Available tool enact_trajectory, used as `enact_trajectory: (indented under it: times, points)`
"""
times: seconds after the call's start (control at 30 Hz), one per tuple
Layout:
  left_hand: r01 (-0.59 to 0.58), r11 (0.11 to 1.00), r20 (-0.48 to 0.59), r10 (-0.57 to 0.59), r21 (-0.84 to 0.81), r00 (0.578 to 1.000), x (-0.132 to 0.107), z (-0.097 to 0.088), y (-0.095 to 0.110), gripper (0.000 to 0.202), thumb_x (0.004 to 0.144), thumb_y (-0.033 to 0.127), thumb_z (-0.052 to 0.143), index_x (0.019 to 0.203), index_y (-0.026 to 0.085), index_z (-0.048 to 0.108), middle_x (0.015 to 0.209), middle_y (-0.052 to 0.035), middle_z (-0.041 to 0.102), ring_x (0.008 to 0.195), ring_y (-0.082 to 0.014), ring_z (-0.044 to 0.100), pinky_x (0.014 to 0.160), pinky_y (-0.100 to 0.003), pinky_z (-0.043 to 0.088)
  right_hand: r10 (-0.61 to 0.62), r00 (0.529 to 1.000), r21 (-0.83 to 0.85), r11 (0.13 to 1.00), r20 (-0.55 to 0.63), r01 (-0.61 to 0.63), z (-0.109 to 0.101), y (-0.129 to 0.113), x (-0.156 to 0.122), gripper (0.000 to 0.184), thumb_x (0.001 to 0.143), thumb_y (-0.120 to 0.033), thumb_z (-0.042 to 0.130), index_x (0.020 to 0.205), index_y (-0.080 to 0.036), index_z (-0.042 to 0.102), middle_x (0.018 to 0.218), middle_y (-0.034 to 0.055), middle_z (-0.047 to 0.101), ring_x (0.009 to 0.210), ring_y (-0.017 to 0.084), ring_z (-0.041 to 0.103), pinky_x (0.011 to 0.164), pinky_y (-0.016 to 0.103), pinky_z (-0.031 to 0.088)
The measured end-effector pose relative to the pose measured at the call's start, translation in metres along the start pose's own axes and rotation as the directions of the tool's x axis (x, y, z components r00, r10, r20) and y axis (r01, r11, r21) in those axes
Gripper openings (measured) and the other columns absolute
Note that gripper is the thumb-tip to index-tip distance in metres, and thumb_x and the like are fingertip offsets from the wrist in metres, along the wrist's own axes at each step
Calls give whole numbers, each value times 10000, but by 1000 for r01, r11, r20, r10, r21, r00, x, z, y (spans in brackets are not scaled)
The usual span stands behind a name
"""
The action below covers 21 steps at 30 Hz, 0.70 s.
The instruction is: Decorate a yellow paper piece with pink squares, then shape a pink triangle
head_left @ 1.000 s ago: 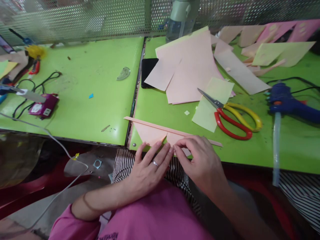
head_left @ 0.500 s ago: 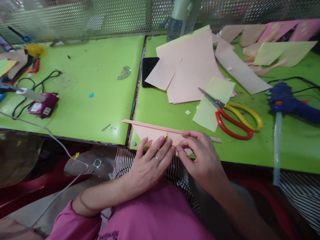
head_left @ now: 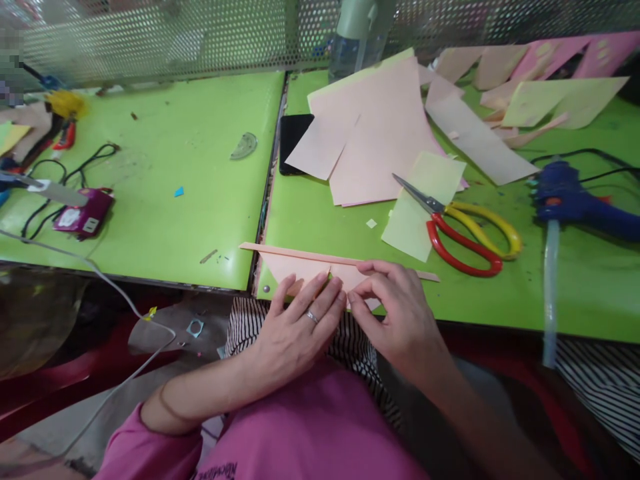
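Note:
A folded sheet of pale pink paper (head_left: 280,265) lies at the table's front edge, with a narrow folded strip along its far side. My left hand (head_left: 300,320) rests flat on it, fingers stretched out, a ring on one finger. Beside it, my right hand (head_left: 397,303) has thumb and forefinger pinched at the paper's near edge, close to the left fingertips. A small slit or raised point in the paper shows just above the left fingers. Part of the paper is hidden under both hands. Scissors (head_left: 435,207) with red and yellow handles lie open to the right.
Stacked pink sheets (head_left: 380,133) partly cover a black phone (head_left: 295,140). A blue glue gun (head_left: 560,193) with a glue stick lies at the right. Behind stand a water bottle (head_left: 353,40) and a perforated screen (head_left: 225,40). Left are a protractor (head_left: 244,146) and a purple power adapter (head_left: 85,213).
The whole view has shifted slightly. Both hands keep nearly the same place on the pink paper, and nothing else has visibly moved.

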<state>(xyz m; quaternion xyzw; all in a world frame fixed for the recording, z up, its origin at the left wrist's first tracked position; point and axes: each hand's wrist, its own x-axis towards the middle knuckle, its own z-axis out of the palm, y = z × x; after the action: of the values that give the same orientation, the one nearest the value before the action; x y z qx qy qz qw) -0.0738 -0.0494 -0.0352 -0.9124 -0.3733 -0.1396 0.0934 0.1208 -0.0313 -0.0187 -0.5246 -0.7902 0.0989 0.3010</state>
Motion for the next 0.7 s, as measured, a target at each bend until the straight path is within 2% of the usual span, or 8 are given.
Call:
enact_trajectory:
  times: [0.2,0.33,0.43,0.57,0.7]
  points:
    - [6,994,1,-6,-105,1000,5,-9,-6,442,986,316,451,1398,166,503,1488,-48,505,1424,-226,351,1220,-459,118,32,999,3,999,-17,-32,1,0,1,48,896,-217,547,858,-234,522,1010,90,607,1051,262,576,878,442,453]
    - [72,977,-11,-76,-202,997,20,-26,-25,372,983,294,493,1336,190,550,1382,-61,606,1326,-230,470,1162,-430,266,10,999,-7,1000,-33,-10,0,-4,0,56,901,-258,576,934,-219,554,1003,93,617,1034,261,584,874,429,456]
    - [48,944,34,-38,-326,999,34,-34,-39,331,982,290,487,1278,177,584,1356,-85,617,1280,-242,510,1090,-411,376,-12,998,-73,997,-66,7,1,-10,-4,112,893,-272,603,982,-210,576,1053,111,636,1026,271,593,886,444,447]
    - [54,921,67,-31,-385,997,47,-35,-51,329,983,191,445,1286,173,573,1402,-89,583,1329,-234,474,1090,-427,385,-71,995,-187,981,-77,56,1,-16,-8,61,892,-211,600,945,-204,630,1038,104,684,932,263,601,815,427,431]
    - [80,916,47,-67,-393,997,52,-30,-56,251,991,176,446,1132,168,654,1210,-64,700,1194,-212,568,1016,-381,444,-114,992,-250,963,-46,99,-3,-15,-6,84,908,-213,590,948,-200,663,981,85,707,873,254,564,751,401,394]
